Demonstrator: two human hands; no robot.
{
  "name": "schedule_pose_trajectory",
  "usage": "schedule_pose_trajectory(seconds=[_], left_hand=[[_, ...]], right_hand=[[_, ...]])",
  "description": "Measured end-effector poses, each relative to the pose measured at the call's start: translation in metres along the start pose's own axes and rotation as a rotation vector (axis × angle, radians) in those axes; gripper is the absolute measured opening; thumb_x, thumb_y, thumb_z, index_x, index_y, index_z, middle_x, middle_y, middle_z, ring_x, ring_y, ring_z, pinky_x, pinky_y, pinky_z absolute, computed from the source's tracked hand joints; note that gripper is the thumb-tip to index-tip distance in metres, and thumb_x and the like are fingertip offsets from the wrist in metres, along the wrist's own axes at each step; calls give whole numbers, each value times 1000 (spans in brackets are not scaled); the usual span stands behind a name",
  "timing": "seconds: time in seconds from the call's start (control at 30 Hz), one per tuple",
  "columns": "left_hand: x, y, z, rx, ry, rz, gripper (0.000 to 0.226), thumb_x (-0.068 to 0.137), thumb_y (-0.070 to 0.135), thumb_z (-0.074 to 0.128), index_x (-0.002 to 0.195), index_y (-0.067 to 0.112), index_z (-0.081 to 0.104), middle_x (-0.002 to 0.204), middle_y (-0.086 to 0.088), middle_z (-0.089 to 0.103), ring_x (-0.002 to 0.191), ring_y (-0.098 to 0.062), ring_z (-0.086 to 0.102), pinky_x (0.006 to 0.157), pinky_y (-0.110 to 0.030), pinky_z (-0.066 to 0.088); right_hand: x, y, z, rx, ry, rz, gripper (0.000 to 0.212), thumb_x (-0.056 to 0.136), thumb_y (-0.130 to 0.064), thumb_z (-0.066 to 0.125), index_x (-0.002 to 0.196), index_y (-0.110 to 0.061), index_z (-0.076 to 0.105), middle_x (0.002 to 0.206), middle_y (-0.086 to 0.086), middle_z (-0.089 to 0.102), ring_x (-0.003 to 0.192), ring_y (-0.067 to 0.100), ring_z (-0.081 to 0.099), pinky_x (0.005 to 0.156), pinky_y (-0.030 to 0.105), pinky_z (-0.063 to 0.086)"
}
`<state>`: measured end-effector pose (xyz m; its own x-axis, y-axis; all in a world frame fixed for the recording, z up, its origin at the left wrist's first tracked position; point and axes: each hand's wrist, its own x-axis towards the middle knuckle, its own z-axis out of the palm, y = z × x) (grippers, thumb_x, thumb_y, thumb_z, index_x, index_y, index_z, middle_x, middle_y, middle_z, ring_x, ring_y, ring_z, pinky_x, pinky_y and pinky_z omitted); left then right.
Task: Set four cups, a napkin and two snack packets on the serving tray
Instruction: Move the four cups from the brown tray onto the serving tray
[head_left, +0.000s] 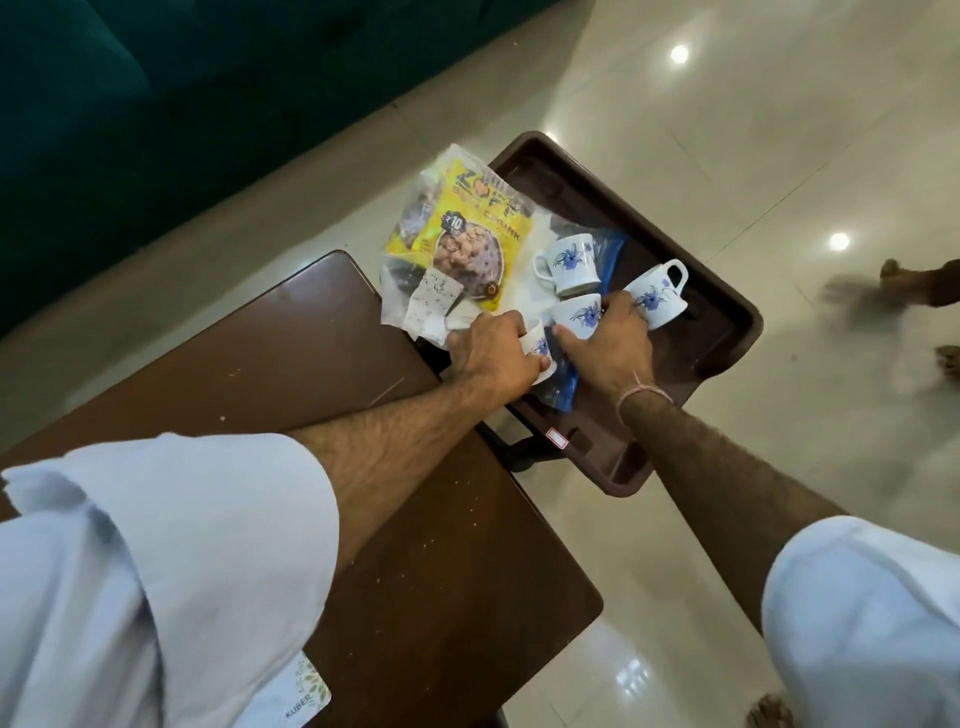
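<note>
A dark brown serving tray (724, 291) juts off the right edge of a brown table (291, 364). White cups with blue flowers stand on it: one at the back (569, 262), one in the middle (576, 314), one tipped at the right (657, 296). My left hand (493, 358) is shut on a fourth cup (537, 348) at the tray's near left. My right hand (608, 348) grips the middle and right cups. A yellow snack packet (467, 239) lies over a clear packet (410, 218) at the tray's left edge. A white napkin (519, 296) shows beneath. A blue wrapper (563, 384) lies under my hands.
A glossy cream tile floor (727, 130) surrounds the table. A dark teal sofa (130, 104) stands at the upper left. Another person's feet (930, 280) are at the far right. A small printed card (306, 691) lies on the table near me. A paper slip (431, 304) rests on the packets.
</note>
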<state>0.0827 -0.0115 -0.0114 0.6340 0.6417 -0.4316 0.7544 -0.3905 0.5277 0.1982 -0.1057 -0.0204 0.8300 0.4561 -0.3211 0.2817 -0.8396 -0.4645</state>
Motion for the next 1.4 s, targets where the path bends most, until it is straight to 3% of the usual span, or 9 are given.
schedule_pose_trajectory(seconds=[0.13, 0.27, 0.47, 0.63, 0.97, 1.07, 1.2, 1.3, 1.4], left_hand=[[-14, -11, -2, -177, 46, 50, 36, 77, 40, 81, 99, 18, 63, 115, -5, 61, 107, -23, 55, 97, -41, 39], [-37, -34, -13, -333, 158, 100, 45, 70, 35, 86, 95, 20, 51, 108, 0, 52, 99, -19, 52, 81, -34, 46], [-80, -96, -47, -498, 331, 9, 74, 62, 30, 90, 119, 31, 43, 118, 4, 58, 105, -13, 55, 82, -24, 45], [-134, -171, -71, -499, 372, -155, 90, 64, 31, 91, 138, 30, 40, 135, 4, 54, 119, -13, 50, 96, -26, 43], [-276, -301, -92, -479, 517, -366, 74, 62, 17, 90, 126, 21, 52, 128, -1, 47, 120, -22, 49, 96, -34, 48], [-320, -336, -92, -535, 548, -378, 73, 58, 30, 80, 125, 21, 52, 125, 1, 43, 118, -14, 46, 94, -21, 45], [-371, -377, -78, -521, 607, -396, 66, 67, 18, 87, 125, 25, 55, 123, 2, 43, 117, -11, 47, 100, -15, 40], [-403, -397, -64, -518, 616, -435, 61, 71, 32, 85, 125, 30, 56, 121, 5, 40, 112, -7, 46, 94, 0, 30], [-430, -413, -49, -504, 586, -450, 70, 64, 21, 88, 125, 33, 56, 118, 12, 35, 113, -12, 46, 93, -5, 33]], right_hand=[[-16, 0, -5, 77, 46, 5, 66, 73, -48, 81, 121, -15, 50, 121, 6, 64, 107, 23, 64, 94, 45, 56], [-41, -16, -3, 188, 100, -116, 74, 74, -35, 82, 136, -17, 44, 135, 7, 56, 122, 23, 56, 105, 46, 49], [-73, -72, 21, 201, 92, -349, 74, 71, -26, 81, 136, -11, 50, 130, 14, 54, 118, 26, 56, 98, 25, 44], [-120, -121, 62, 178, -53, -492, 70, 72, -28, 84, 131, -13, 51, 124, 13, 56, 112, 26, 58, 94, 30, 48], [-252, -201, 163, 55, -435, -723, 74, 70, -31, 87, 133, -24, 48, 132, 1, 55, 118, 24, 55, 100, 44, 51], [-297, -218, 192, 2, -535, -765, 77, 70, -32, 88, 135, -23, 47, 133, 1, 55, 119, 24, 54, 100, 44, 52], [-350, -229, 223, -24, -652, -814, 74, 72, -32, 85, 134, -24, 46, 132, 1, 56, 117, 25, 56, 99, 43, 52], [-380, -231, 241, -73, -719, -870, 74, 73, -27, 83, 136, -27, 43, 137, -1, 54, 120, 25, 55, 101, 44, 51], [-402, -234, 256, -163, -784, -973, 82, 72, -20, 82, 141, -28, 39, 142, 0, 52, 123, 28, 53, 103, 48, 49]])
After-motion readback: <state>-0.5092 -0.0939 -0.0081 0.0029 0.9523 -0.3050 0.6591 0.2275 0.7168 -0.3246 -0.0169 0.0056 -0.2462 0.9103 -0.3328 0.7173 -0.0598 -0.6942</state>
